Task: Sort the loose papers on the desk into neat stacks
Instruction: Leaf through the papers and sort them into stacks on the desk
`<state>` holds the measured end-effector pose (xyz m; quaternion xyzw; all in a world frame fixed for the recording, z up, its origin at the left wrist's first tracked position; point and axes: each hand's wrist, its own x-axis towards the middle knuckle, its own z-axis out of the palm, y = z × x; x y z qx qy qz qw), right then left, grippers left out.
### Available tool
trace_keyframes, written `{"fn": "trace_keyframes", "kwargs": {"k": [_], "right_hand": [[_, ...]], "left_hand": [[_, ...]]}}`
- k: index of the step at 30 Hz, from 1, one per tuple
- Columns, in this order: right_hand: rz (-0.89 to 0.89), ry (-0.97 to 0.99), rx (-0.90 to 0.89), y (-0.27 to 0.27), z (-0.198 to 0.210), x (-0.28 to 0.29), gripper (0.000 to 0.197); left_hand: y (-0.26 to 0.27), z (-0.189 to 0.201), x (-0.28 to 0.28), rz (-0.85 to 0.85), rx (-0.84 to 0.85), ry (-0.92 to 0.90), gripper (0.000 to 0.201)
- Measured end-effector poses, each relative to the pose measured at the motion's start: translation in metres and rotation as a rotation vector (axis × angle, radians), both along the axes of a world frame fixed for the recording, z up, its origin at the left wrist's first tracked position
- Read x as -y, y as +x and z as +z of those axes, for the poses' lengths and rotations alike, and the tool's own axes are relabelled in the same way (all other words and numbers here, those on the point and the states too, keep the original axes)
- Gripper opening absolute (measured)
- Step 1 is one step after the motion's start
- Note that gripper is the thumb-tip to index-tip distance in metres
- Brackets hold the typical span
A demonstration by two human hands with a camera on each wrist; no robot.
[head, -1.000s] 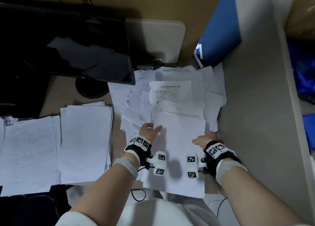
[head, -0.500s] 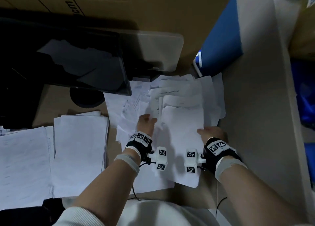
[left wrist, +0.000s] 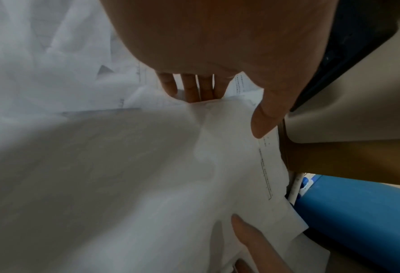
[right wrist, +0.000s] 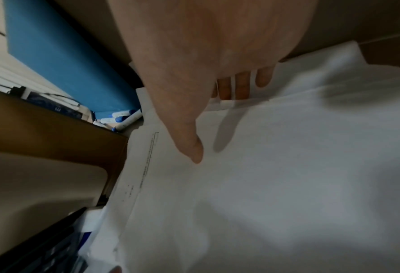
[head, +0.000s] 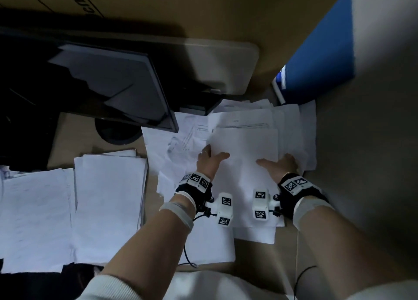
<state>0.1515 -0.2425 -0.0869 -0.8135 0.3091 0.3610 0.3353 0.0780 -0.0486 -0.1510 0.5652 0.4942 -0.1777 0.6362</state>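
A bundle of white sheets (head: 246, 150) lies on top of a loose pile of papers (head: 181, 146) at the middle of the desk. My left hand (head: 210, 159) holds its left edge and my right hand (head: 280, 164) its right edge. On each, the thumb lies on top and the fingers are tucked beneath. The left wrist view shows the fingers (left wrist: 189, 88) under the sheet edge and the thumb (left wrist: 264, 114) on top. In the right wrist view the fingers (right wrist: 238, 86) slip under the sheets with the thumb (right wrist: 191, 147) pressing down. Two squared stacks (head: 108, 204) (head: 34, 220) lie to the left.
A dark monitor (head: 113, 91) on a round base (head: 117, 132) stands at the back left, in front of a cardboard box (head: 203, 17). A blue folder (head: 321, 57) with markers (right wrist: 124, 118) beside it leans at the back right. A grey partition (head: 362, 164) walls the right side.
Both hands have pushed the bundle away from me over the loose pile. Its far end, lifted and curled half a second ago, now lies flat and covers the printed sheet.
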Motion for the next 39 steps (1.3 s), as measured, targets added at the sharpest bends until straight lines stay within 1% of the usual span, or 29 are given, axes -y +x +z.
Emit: {"fn": "trace_keyframes", "kwargs": {"k": [1, 2, 3, 4, 6, 7, 8, 9, 10, 11, 13, 15, 16, 17, 18, 20, 22, 24, 25, 27, 28, 30, 32, 34, 35, 36, 37, 39], "right_hand": [[0.021, 0.017, -0.013, 0.002, -0.007, 0.002, 0.129], [0.034, 0.038, -0.019, 0.004, -0.018, 0.008, 0.131], [0.035, 0.064, -0.023, 0.006, -0.035, 0.015, 0.131], [0.026, 0.084, -0.028, 0.006, -0.048, 0.02, 0.129], [-0.018, 0.128, -0.024, 0.006, -0.062, 0.025, 0.118], [-0.031, 0.147, -0.019, 0.005, -0.064, 0.025, 0.114], [-0.029, 0.147, -0.021, 0.003, -0.053, 0.021, 0.113], [-0.031, 0.145, -0.023, 0.0, -0.029, 0.01, 0.112], [-0.038, 0.143, -0.039, -0.004, -0.014, 0.003, 0.11], [-0.043, 0.138, -0.063, -0.009, -0.004, -0.002, 0.103], [-0.052, 0.116, -0.118, -0.02, 0.003, -0.006, 0.091], [-0.058, 0.064, -0.11, -0.035, 0.008, -0.006, 0.093], [-0.042, 0.025, -0.086, -0.041, 0.01, -0.008, 0.095], [-0.023, 0.006, -0.064, -0.048, 0.01, -0.009, 0.095], [-0.02, 0.031, -0.072, -0.054, 0.008, -0.012, 0.092], [0.002, 0.103, -0.108, -0.067, 0.006, -0.017, 0.081], [0.01, 0.133, -0.116, -0.08, 0.009, -0.024, 0.074], [0.061, 0.138, -0.111, -0.093, 0.008, -0.027, 0.064], [0.092, 0.141, -0.109, -0.1, 0.007, -0.029, 0.063], [0.121, 0.126, -0.107, -0.113, 0.005, -0.03, 0.08], [0.125, 0.114, -0.104, -0.119, 0.004, -0.031, 0.087], [0.123, 0.073, -0.093, -0.129, 0.006, -0.036, 0.086], [0.107, 0.065, -0.087, -0.138, 0.007, -0.04, 0.087], [0.12, 0.084, -0.09, -0.147, 0.007, -0.046, 0.09], [0.13, 0.111, -0.088, -0.151, 0.006, -0.047, 0.086], [0.134, 0.132, -0.092, -0.155, 0.007, -0.049, 0.076], [0.135, 0.157, -0.082, -0.159, 0.009, -0.049, 0.06], [0.094, 0.198, -0.063, -0.163, 0.012, -0.051, 0.042]], "left_hand": [[0.001, -0.012, 0.001, -0.027, -0.004, 0.003, 0.111], [0.005, -0.001, 0.004, -0.061, -0.011, 0.008, 0.111], [0.01, 0.018, 0.006, -0.093, -0.017, 0.02, 0.109], [0.015, 0.041, 0.01, -0.091, -0.002, 0.004, 0.101], [0.019, 0.058, 0.014, -0.062, 0.0, -0.03, 0.078], [0.019, 0.061, 0.014, -0.058, -0.003, -0.027, 0.069], [0.018, 0.062, 0.014, -0.075, -0.002, -0.003, 0.062], [0.016, 0.064, 0.014, -0.112, -0.002, 0.038, 0.055], [0.012, 0.066, 0.012, -0.162, -0.01, 0.081, 0.049], [0.007, 0.066, 0.011, -0.208, -0.017, 0.113, 0.043], [-0.005, 0.07, 0.006, -0.256, -0.02, 0.151, 0.035], [-0.022, 0.073, -0.001, -0.262, -0.01, 0.211, 0.034], [-0.031, 0.072, -0.005, -0.238, -0.004, 0.217, 0.034], [-0.041, 0.074, -0.008, -0.212, 0.001, 0.218, 0.034], [-0.051, 0.076, -0.011, -0.199, -0.006, 0.209, 0.036], [-0.073, 0.078, -0.015, -0.171, -0.022, 0.195, 0.046], [-0.093, 0.08, -0.02, -0.073, -0.017, 0.116, 0.058], [-0.11, 0.078, -0.021, -0.023, -0.035, 0.026, 0.047], [-0.116, 0.075, -0.02, -0.035, -0.039, 0.007, 0.046], [-0.127, 0.076, -0.019, -0.073, -0.029, 0.016, 0.052], [-0.133, 0.075, -0.021, -0.076, -0.042, 0.045, 0.05], [-0.146, 0.068, -0.027, -0.056, -0.083, 0.079, 0.046], [-0.158, 0.069, -0.034, -0.058, -0.107, 0.062, 0.048], [-0.167, 0.071, -0.04, -0.062, -0.102, 0.044, 0.04], [-0.171, 0.071, -0.043, -0.075, -0.101, 0.049, 0.036], [-0.172, 0.072, -0.046, -0.088, -0.094, 0.052, 0.037], [-0.173, 0.074, -0.05, -0.11, -0.094, 0.045, 0.042], [-0.173, 0.075, -0.057, -0.161, -0.097, 0.081, 0.059]]}}
